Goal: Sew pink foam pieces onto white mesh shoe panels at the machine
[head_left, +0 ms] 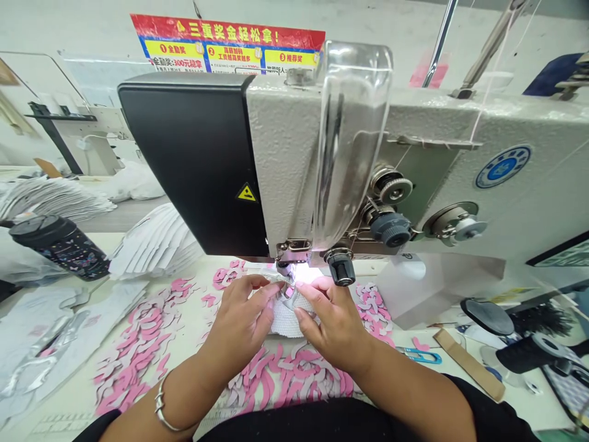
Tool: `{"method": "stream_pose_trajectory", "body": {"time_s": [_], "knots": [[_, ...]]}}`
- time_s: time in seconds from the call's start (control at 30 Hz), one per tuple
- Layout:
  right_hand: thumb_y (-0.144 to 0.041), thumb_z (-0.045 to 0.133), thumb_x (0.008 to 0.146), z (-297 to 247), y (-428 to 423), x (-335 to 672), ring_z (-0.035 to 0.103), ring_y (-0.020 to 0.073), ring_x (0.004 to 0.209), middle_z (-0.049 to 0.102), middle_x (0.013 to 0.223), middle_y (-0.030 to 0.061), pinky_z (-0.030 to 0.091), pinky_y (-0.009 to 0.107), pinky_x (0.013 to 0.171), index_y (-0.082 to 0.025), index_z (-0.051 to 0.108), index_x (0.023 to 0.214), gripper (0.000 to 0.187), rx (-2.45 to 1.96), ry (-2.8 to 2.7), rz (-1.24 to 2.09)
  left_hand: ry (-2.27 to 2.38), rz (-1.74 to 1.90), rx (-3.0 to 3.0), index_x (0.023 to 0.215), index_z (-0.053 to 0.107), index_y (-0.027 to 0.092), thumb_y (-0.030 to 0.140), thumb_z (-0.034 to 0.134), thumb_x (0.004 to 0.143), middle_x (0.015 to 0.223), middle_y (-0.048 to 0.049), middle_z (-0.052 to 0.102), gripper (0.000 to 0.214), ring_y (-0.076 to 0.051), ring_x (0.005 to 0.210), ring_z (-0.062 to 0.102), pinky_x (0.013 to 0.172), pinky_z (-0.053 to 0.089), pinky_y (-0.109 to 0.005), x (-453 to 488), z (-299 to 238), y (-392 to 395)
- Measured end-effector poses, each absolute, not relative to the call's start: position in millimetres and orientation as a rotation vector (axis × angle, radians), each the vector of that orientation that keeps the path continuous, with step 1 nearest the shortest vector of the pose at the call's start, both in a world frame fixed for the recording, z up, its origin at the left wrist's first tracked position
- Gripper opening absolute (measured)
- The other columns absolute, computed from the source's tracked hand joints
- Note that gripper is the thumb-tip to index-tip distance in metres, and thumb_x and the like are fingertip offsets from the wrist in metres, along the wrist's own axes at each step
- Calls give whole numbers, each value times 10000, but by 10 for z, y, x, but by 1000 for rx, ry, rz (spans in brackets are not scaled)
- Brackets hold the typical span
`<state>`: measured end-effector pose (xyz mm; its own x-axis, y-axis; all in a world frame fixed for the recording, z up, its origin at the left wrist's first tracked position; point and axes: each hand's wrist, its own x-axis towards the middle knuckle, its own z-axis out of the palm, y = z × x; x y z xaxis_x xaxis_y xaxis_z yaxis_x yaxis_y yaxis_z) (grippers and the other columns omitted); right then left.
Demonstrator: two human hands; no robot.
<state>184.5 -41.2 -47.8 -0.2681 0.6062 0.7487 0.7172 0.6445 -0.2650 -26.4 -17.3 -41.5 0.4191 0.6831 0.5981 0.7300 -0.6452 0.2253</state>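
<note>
Right at the front of the action, both hands are in tight: the left hand (242, 319), with a metal bangle (161, 402) at its wrist, and the right hand (329, 325) are close together, narrowed to a fingertip pinch on a white mesh piece (286, 320). A silvery strip (288, 301) lies across that piece, and the left fingertips (271, 291) are pressing on it. The work sits hard up by the presser foot (289, 250) under a bright sewing light, and the glare and fingers hide the needle, so we can't see whether it's in the fabric. Hand guidance at the foot is the step in play here! Pink-and-grey cut pieces (285, 383) crowd the worktop's near edge, with more heaped (138, 344) toward the left edge and (372, 313) beside the right hand. Blue-handled snips (418, 355) lie off to the right, by a cardboard strip (469, 365). Farther out, a stack of white cut pieces (156, 245) and a black patterned bottle (59, 245) sit left of the sewing machine head (285, 153), which carries a clear guard (352, 141), and a red-and-yellow poster (227, 43) hangs beyond.
</note>
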Motion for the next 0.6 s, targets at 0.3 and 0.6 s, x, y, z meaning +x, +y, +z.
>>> {"method": "stream_pose_trajectory", "body": {"time_s": [0.3,0.6], "knots": [[-268,572,920,-457,-401,1862,533,249,1002,564,1054,106,506,435,912,-175,587,1262,355,-1052,-1990,-161,-1373,-815,-2655,1189,636,255,258,498,920,1255,-98,529,302,-294,1191,486,1035,398,-503,-333,-269,-169],[-339,540,945,-427,-405,1926,546,237,1036,613,1084,86,455,433,1004,-221,593,1284,364,-1043,-2015,-115,-1489,-624,-2950,1023,659,236,437,491,922,1049,-57,641,281,-253,1025,594,905,484,-399,-429,71,-62]]}}
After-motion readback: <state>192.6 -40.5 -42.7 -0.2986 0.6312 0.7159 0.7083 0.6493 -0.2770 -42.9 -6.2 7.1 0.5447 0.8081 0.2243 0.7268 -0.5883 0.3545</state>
